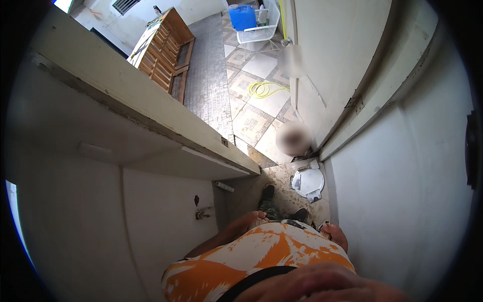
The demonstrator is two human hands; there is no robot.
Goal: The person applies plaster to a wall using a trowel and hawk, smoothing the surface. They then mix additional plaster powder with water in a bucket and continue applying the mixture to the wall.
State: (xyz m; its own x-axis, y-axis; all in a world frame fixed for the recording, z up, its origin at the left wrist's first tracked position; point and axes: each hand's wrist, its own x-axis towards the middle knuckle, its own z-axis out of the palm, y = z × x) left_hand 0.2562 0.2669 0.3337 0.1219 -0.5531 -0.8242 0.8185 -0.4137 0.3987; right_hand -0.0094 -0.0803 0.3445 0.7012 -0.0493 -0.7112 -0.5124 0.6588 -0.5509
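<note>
My left hand (257, 217) hangs low in front of my body, at the hem of my orange and white shirt (282, 239). Its fingers are too small and partly hidden to read. At my right side, my right hand (336, 232) is curled closed around a small object with a pale part and a dark tip, too small to name. Beyond that hand, a white round flat thing (309, 181) lies on the tiled floor by the right wall, with pale flat pieces around it.
I stand at a doorway between pale walls, with a door (342, 60) on the right. A white shelf (211, 163) juts out at left. Past the doorway are a coiled yellow hose (261, 90), a white chair (259, 34) bearing a blue jug (242, 18), and a wooden slatted piece (163, 50).
</note>
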